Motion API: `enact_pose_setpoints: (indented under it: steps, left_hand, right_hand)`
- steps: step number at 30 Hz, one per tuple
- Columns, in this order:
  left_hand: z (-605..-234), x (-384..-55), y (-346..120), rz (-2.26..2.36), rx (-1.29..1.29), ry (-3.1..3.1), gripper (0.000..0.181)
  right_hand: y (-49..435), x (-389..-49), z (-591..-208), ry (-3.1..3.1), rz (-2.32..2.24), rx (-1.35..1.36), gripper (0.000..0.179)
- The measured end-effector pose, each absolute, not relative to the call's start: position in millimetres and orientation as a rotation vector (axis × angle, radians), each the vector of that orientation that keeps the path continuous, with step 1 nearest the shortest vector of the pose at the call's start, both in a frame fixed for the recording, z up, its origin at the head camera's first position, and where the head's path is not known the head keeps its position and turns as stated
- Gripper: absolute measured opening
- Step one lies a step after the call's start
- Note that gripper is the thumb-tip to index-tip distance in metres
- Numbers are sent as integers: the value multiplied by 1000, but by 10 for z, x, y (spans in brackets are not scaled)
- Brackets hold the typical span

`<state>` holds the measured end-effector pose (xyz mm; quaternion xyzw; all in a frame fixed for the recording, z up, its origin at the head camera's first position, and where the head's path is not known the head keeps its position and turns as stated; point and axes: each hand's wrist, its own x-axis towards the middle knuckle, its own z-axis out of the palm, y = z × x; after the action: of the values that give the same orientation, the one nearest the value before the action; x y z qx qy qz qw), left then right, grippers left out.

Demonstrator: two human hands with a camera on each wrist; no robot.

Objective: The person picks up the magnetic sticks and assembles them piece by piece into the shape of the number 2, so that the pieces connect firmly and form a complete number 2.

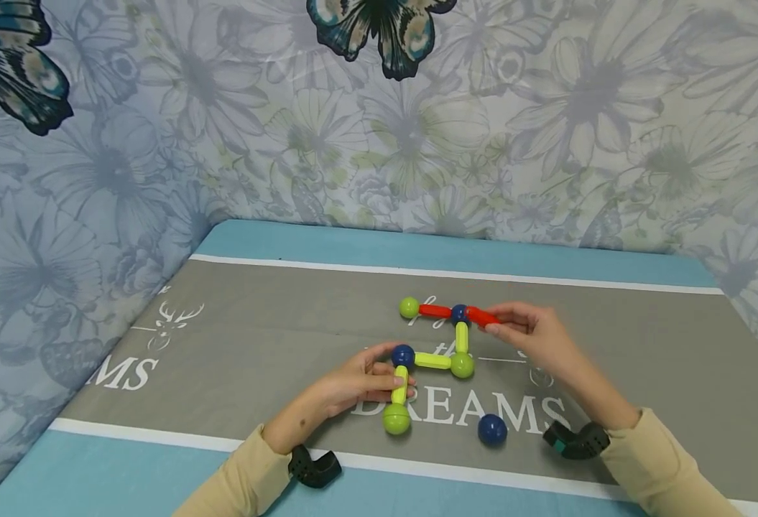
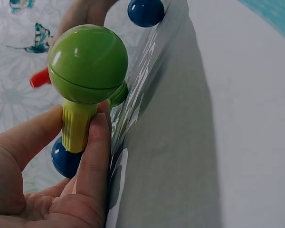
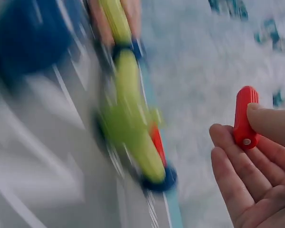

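Observation:
My left hand (image 1: 357, 383) pinches a yellow-green building rod (image 1: 399, 393) that joins a blue ball (image 1: 403, 356) and a green ball (image 1: 396, 418). From that blue ball the chain continues through yellow-green rods, a green corner ball (image 1: 462, 364) and a far blue ball (image 1: 459, 313). A red rod (image 1: 435, 311) links the far blue ball to a green end ball (image 1: 409, 307). Between thumb and fingers, my right hand (image 1: 537, 334) holds another red rod (image 3: 245, 118). It looks beside the far blue ball in the head view; the right wrist view shows them apart.
A loose blue ball (image 1: 492, 429) sits on the grey printed table cover (image 1: 275, 323), near its front border. Each wrist carries a black strap piece (image 1: 315, 467). Behind the table stands a flowered wall (image 1: 411, 143) with butterfly decorations (image 1: 381, 32).

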<state>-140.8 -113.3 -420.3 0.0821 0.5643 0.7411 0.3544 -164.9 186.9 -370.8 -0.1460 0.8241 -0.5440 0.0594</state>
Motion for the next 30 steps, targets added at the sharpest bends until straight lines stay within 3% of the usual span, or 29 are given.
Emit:
enact_pose_setpoints:
  steps: [6,11,30]
  left_hand:
    - [-4199,-1399,-1138,1916,207,1471,64]
    - [-4195,-1404,-1137,1915,216,1476,64]
    - [-4197,-1397,-1145,1926,221,1446,65]
  right_hand:
    - [1568,-1042,-3766,2127,-1676,-497,32]
    - [1345,-786,-3896,2060,-1614,-568,23]
    - [1248,-699,-4111,2399,-1497,-707,18]
